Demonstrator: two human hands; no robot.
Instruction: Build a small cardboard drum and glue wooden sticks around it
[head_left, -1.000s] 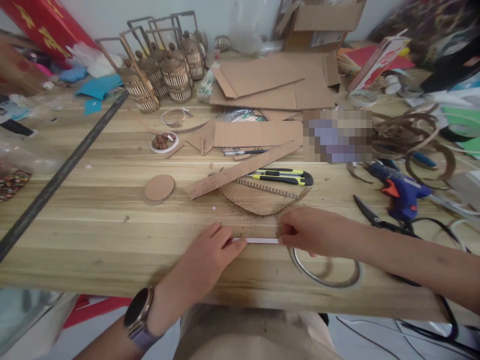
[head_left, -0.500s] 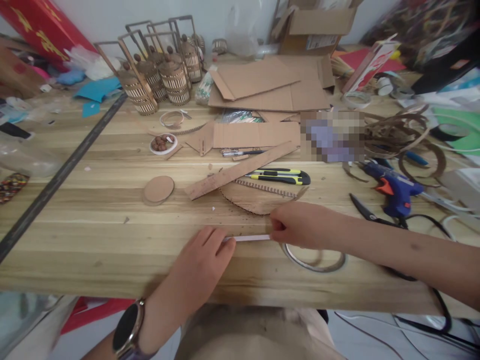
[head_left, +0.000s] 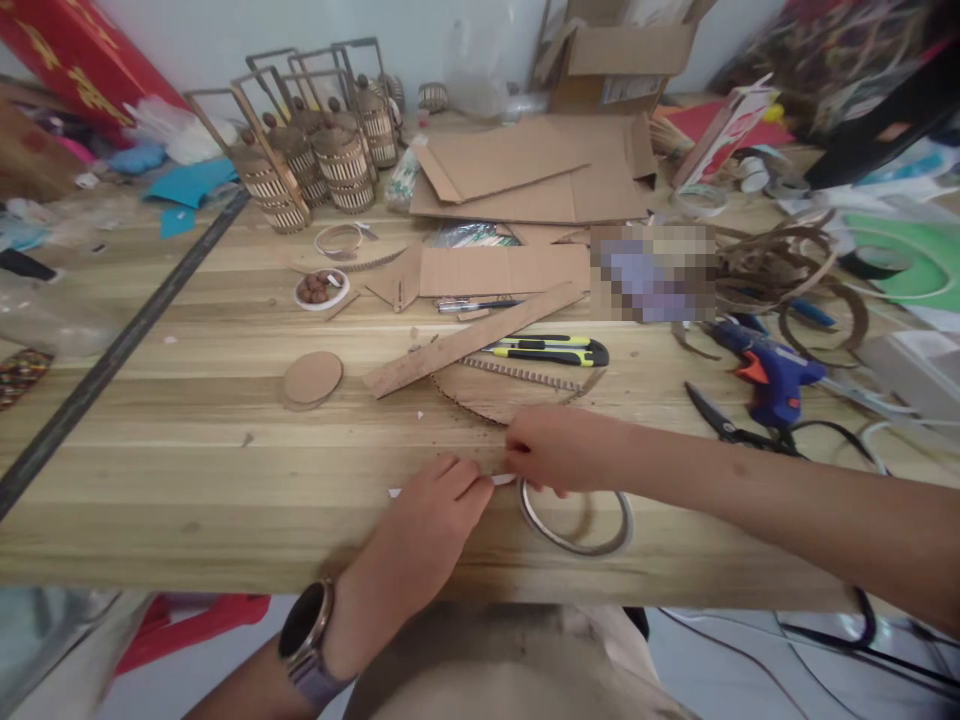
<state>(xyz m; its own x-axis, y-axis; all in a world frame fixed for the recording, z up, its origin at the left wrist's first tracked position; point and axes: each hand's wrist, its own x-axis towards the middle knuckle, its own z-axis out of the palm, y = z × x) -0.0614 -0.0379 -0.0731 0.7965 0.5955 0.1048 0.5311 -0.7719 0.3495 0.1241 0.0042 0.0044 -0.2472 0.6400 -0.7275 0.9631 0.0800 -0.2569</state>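
Observation:
A narrow white strip of tape [head_left: 504,480] runs between my two hands, low over the front of the wooden table. My left hand [head_left: 439,505] lies over the strip with its fingers and thumb pressed together on it; a short white end pokes out to the left. Closed in a pinch, my right hand [head_left: 551,448] grips the strip close to the roll of tape [head_left: 616,540], which hangs or stands just below it. Its fingertips are partly hidden. Beyond my right hand lies a curved cardboard piece [head_left: 499,395].
A yellow-black utility knife [head_left: 551,350] lies beside a cardboard strip [head_left: 472,340]. Scissors [head_left: 712,415] and a blue glue gun [head_left: 776,375] sit right. Cardboard discs [head_left: 313,378], a bowl of brown beads [head_left: 322,289] and several bamboo lanterns [head_left: 345,165] stand left.
My left hand has slid right along the tape, closer to my right hand, so a tape end now shows at its left. My right hand and the roll have shifted left.

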